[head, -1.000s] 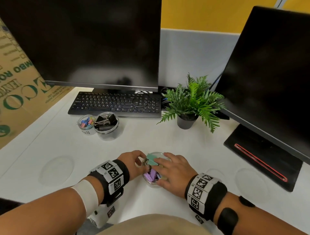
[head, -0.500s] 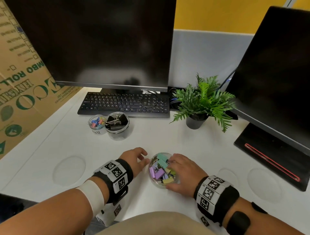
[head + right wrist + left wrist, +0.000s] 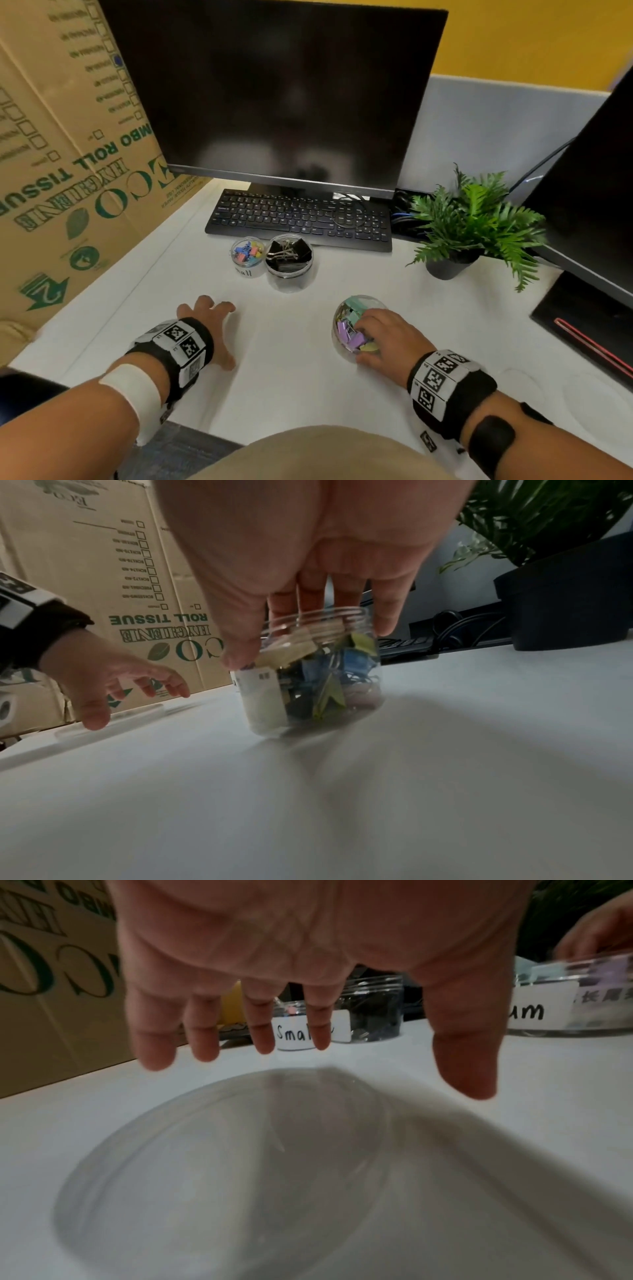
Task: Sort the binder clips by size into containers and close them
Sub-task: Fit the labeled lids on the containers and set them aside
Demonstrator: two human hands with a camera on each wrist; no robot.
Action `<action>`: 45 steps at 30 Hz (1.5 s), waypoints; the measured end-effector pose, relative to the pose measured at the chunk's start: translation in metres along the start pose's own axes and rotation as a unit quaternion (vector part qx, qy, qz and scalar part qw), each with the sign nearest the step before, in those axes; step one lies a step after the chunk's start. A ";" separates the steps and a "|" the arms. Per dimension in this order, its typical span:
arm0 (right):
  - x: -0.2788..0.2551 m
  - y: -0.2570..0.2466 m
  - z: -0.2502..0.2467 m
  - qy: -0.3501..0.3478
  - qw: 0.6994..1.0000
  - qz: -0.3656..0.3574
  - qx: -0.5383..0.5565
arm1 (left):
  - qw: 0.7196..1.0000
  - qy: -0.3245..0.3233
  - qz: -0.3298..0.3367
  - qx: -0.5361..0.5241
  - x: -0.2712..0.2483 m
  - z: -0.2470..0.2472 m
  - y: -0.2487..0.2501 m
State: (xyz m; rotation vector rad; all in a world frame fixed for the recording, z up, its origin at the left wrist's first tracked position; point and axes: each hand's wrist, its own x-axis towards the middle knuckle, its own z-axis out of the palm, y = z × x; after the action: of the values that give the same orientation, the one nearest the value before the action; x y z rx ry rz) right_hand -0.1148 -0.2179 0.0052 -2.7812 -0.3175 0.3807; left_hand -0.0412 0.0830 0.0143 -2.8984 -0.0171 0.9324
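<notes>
Head view: white desk [image 3: 301,342], three clear jars, all uncapped. Labels: the small jar [image 3: 247,256] reads "Small" in the left wrist view [image 3: 310,1031]; the mid jar [image 3: 356,329] shows "…um" on a white label [image 3: 534,1012] with a printed sticker beside it, its characters too blurred to read; no label legible on the big jar [image 3: 289,262]. Cardboard box [image 3: 65,164] at left, printed upside down in green: "ECO HYGIENE", "ROLL TISSUE", a column of tick boxes. Counts: three jars; two dark monitors [image 3: 274,92]; one keyboard [image 3: 301,219]; one potted fern [image 3: 469,222]. One clear lid [image 3: 222,1150] lies flat on the desk under the left hand; faint round outlines at the desk's lower right may be further lids, cannot tell. Contents: small jar holds small coloured clips, big jar black clips with steel handles, mid jar pastel clips [image 3: 349,334] in purple, mint and yellow; individual clips not countable. Small and big jars touch, just in front of the keyboard; mid jar well apart, nearer the person. Left hand [image 3: 209,325]: palm down, fingers spread and nearly straight, above the lid, holding nothing; contact with the lid cannot be told. Right hand [image 3: 383,337]: fingers curled over the mid jar's rim from above, thumb [image 3: 240,653] on its near wall, gripping it upright on the desk.
</notes>
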 end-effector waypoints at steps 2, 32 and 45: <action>0.004 -0.006 -0.001 0.007 1.000 0.007 -0.002 | 1.000 -0.015 -0.004 0.008 0.002 0.003 -0.006; 0.012 -0.025 0.000 0.045 0.991 0.115 -0.056 | 0.963 0.038 0.266 -0.016 -0.008 -0.021 0.039; -0.039 -0.001 -0.008 0.021 0.983 0.179 0.042 | 0.891 0.128 0.431 0.063 -0.027 -0.039 0.164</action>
State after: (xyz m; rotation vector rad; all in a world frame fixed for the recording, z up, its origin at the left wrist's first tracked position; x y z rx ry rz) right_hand -0.1494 -0.2293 0.0211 -2.7538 0.2093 0.4056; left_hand -0.0438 -0.0848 0.0458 -2.8337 1.3770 0.5499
